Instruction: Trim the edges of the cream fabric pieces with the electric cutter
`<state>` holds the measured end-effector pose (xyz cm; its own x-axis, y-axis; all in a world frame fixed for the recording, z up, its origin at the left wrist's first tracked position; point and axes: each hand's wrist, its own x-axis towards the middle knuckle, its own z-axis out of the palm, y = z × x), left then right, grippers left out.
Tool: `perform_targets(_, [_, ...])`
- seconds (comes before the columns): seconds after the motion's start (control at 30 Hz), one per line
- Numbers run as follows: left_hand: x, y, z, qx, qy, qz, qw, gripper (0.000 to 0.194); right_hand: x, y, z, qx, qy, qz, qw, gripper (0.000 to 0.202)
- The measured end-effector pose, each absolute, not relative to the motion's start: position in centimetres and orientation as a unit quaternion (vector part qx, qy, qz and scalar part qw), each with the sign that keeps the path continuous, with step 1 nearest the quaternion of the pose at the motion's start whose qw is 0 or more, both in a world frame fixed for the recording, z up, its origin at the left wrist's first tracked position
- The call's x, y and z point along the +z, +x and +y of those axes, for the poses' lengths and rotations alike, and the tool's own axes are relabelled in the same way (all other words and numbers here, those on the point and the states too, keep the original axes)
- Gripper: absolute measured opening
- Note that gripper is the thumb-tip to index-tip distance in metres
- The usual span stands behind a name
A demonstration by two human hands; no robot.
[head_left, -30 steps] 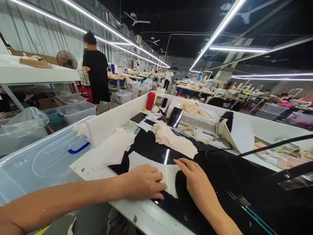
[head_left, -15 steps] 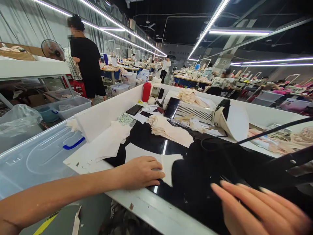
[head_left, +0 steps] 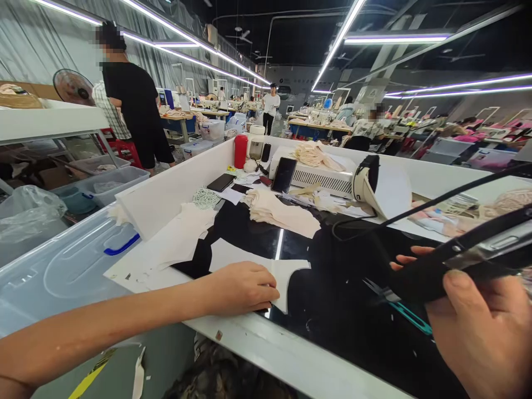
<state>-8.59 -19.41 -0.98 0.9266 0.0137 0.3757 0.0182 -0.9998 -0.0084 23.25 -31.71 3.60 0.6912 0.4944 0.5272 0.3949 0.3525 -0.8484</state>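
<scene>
My left hand (head_left: 245, 288) rests at the table's near edge, fingers curled and pressed on a white, curve-edged cut piece (head_left: 291, 271); its fingertips are partly hidden. On the right, my right hand (head_left: 477, 321) is closed round a long black tool (head_left: 436, 266) with a silver metal part, thumb in front and fingertips behind. What kind of tool it is I cannot tell. Under it, on the black tabletop, lie thread snips (head_left: 409, 317) with a turquoise handle. Farther back is a stack of cream cut fabric pieces (head_left: 282, 213).
Pale pieces (head_left: 187, 233) lie on the left. A black cable (head_left: 386, 221) crosses the right side. Behind are a phone (head_left: 284, 174), a white vented box (head_left: 320, 180), a red container (head_left: 240, 151) and white side boards (head_left: 174, 191). A person in black (head_left: 131, 100) stands beyond.
My right hand has taken hold of the black tool, which is now raised, uncovering the turquoise snips. My left fingers have curled more on the white piece. The view has shifted slightly.
</scene>
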Motion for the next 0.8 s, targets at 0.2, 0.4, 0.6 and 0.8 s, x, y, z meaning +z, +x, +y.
perform_targets(0.2, [-0.8, -7.0, -20.3, -0.194, -0.978, 0.045, 0.061, 0.019, 5.1, 20.6, -30.3, 0.091, -0.515, -0.404, 0.751, 0.063])
perform_targets(0.4, [-1.1, -6.5, -20.4, -0.187, -0.978, 0.051, 0.072, 0.022, 5.9, 17.1, -29.7, 0.038, -0.494, -0.415, 0.763, 0.044])
perform_targets(0.6, [-1.3, -6.2, -20.8, -0.19, -0.982, 0.012, 0.002, 0.022, 5.6, 14.4, -30.2, 0.089, -0.45, -0.423, 0.782, 0.043])
perform_targets(0.8, [-1.6, -6.2, -20.8, -0.188, -0.962, -0.077, -0.184, 0.012, 5.0, 11.7, -30.5, 0.19, -0.386, -0.438, 0.789, 0.041])
